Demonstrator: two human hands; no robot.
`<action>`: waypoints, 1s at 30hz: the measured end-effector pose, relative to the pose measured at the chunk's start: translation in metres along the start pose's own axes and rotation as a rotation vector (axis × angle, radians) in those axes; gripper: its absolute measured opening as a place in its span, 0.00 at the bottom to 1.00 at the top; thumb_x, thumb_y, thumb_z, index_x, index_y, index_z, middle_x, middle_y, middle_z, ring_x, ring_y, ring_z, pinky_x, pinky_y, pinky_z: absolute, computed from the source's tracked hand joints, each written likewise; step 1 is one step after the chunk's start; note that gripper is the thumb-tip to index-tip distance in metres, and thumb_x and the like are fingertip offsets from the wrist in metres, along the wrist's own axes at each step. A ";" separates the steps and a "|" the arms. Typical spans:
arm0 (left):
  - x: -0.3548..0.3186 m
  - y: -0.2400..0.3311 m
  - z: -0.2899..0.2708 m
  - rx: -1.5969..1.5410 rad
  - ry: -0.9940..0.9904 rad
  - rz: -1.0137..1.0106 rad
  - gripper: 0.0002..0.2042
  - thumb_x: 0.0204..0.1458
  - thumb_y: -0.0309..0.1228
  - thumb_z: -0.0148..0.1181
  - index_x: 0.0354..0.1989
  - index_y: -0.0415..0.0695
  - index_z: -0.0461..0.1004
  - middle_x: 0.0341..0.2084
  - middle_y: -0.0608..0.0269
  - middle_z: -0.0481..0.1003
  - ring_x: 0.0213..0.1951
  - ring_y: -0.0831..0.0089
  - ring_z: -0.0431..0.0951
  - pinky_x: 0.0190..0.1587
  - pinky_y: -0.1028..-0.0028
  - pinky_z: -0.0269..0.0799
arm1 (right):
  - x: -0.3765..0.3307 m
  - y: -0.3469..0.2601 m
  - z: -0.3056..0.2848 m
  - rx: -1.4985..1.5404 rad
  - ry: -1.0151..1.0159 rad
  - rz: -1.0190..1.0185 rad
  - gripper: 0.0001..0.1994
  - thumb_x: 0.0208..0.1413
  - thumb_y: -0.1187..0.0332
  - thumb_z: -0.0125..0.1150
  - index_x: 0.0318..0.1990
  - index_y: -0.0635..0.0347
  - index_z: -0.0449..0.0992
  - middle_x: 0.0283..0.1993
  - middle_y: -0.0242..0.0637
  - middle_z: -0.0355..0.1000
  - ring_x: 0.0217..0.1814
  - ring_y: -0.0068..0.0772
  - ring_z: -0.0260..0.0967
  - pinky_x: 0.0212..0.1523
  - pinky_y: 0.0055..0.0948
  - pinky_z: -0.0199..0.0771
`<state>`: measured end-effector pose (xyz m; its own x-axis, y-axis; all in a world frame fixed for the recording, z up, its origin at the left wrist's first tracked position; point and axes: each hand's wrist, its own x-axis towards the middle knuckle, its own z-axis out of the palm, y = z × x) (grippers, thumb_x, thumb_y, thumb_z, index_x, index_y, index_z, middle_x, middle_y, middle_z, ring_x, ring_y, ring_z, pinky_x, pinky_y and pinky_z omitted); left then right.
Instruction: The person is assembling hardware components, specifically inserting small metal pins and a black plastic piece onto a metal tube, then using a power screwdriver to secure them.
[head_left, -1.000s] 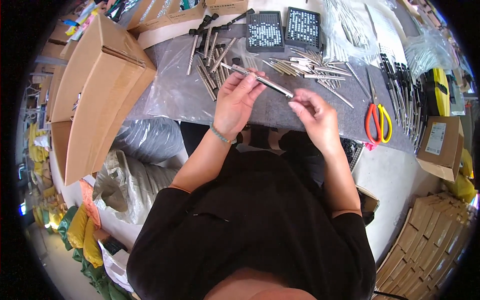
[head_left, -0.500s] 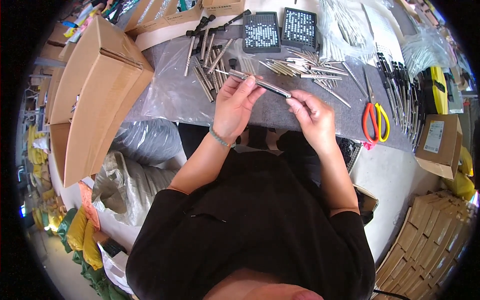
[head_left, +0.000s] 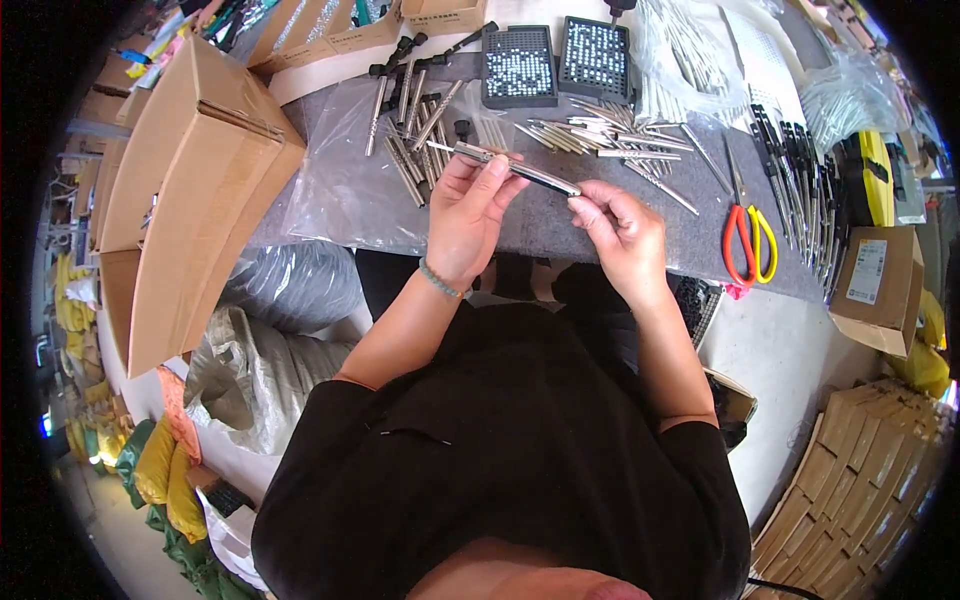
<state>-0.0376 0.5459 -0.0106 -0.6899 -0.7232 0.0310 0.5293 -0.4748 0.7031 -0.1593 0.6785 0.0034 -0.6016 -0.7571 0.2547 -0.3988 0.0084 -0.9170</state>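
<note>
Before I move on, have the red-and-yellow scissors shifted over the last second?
No: judged against the small cardboard box to their right, the scissors lie in the same spot on the grey table.

A white label (head_left: 867, 268) with rows of fine print and a dark square code is stuck on the small cardboard box (head_left: 876, 328) at right; dark printing also marks the open cardboard cartons (head_left: 440, 24) along the top, all too small to read
</note>
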 end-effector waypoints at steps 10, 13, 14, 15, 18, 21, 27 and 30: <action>-0.006 0.018 0.006 0.369 -0.018 -0.157 0.07 0.56 0.28 0.54 0.41 0.40 0.72 0.39 0.56 0.74 0.42 0.70 0.76 0.45 0.71 0.73 | -0.004 0.011 0.002 0.238 0.055 0.021 0.08 0.49 0.74 0.65 0.37 0.65 0.75 0.30 0.34 0.75 0.30 0.19 0.72 0.29 0.20 0.72; -0.012 0.033 0.011 1.139 -0.190 0.205 0.10 0.51 0.29 0.59 0.40 0.41 0.73 0.38 0.58 0.75 0.40 0.68 0.76 0.42 0.70 0.73 | -0.004 0.013 0.000 0.190 0.089 0.015 0.08 0.49 0.76 0.65 0.36 0.66 0.75 0.31 0.33 0.75 0.30 0.18 0.71 0.30 0.19 0.73; -0.012 0.037 0.014 1.532 -0.368 0.754 0.11 0.47 0.30 0.62 0.39 0.41 0.74 0.37 0.60 0.75 0.37 0.68 0.76 0.41 0.69 0.72 | -0.003 0.014 -0.001 0.169 0.077 -0.019 0.08 0.48 0.76 0.65 0.36 0.65 0.75 0.31 0.33 0.75 0.30 0.19 0.72 0.30 0.19 0.73; -0.010 0.042 0.025 1.530 -0.367 0.747 0.11 0.47 0.30 0.62 0.39 0.41 0.74 0.37 0.60 0.75 0.37 0.68 0.76 0.41 0.69 0.72 | -0.005 0.013 -0.003 0.147 0.063 -0.049 0.08 0.48 0.76 0.65 0.36 0.65 0.75 0.31 0.34 0.75 0.30 0.20 0.72 0.30 0.19 0.73; 0.014 0.047 0.040 1.837 -0.653 0.956 0.13 0.45 0.35 0.61 0.38 0.44 0.74 0.33 0.65 0.74 0.38 0.66 0.74 0.45 0.67 0.68 | -0.007 0.008 -0.007 0.013 0.010 -0.163 0.09 0.46 0.77 0.65 0.37 0.64 0.75 0.31 0.36 0.75 0.30 0.23 0.73 0.31 0.21 0.74; 0.017 0.039 0.021 1.689 -0.790 0.683 0.13 0.42 0.31 0.64 0.38 0.43 0.74 0.32 0.63 0.74 0.38 0.63 0.74 0.43 0.67 0.70 | -0.007 0.006 -0.009 -0.082 -0.016 -0.211 0.11 0.45 0.77 0.65 0.38 0.63 0.75 0.32 0.38 0.75 0.31 0.28 0.75 0.33 0.24 0.75; 0.012 0.036 0.018 1.696 -0.728 0.713 0.12 0.39 0.28 0.65 0.34 0.42 0.75 0.30 0.62 0.73 0.35 0.65 0.75 0.34 0.70 0.72 | -0.012 0.012 -0.004 0.018 -0.027 -0.122 0.11 0.45 0.77 0.66 0.39 0.62 0.75 0.36 0.39 0.76 0.36 0.31 0.76 0.36 0.26 0.76; 0.012 0.034 0.016 1.698 -0.707 0.771 0.10 0.41 0.28 0.63 0.34 0.44 0.74 0.29 0.65 0.71 0.33 0.67 0.74 0.31 0.71 0.71 | -0.010 0.011 -0.004 -0.005 -0.033 -0.134 0.11 0.45 0.76 0.66 0.39 0.62 0.75 0.37 0.40 0.76 0.37 0.31 0.76 0.37 0.26 0.76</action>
<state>-0.0361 0.5292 0.0251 -0.8499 -0.0123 0.5268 0.1257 0.9661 0.2253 -0.1604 0.6890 -0.0076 -0.5199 -0.7726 0.3645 -0.4774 -0.0910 -0.8739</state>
